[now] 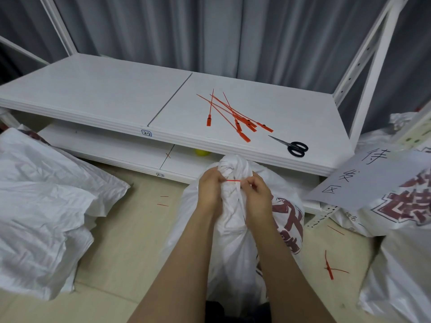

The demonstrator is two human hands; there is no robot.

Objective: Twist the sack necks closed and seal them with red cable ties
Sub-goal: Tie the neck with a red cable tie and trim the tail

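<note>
- so the white woven plastic sack with dark red print (235,229) stands on the floor right in front of the white metal shelf board (105,94), with its neck bunched and twisted just below the board's front edge
- a thin red plastic cable tie (233,180) runs across that neck, between the two hands
- the left hand (210,190) is curled round the neck, gripping it, with its thumb at the tie's left end
- the right hand (256,197) pinches the tie's other end, knuckles against the sack
- a loose bunch of spare red cable ties (233,115) lies on top of the board, on its right half
- black-handled scissors (295,147) are on the board too, just right of the bunch and near the front edge
- a small yellow ball (201,152) sits underneath the board
- one more stray red tie (328,266) lies on the floor out in front of the board's right end
</note>
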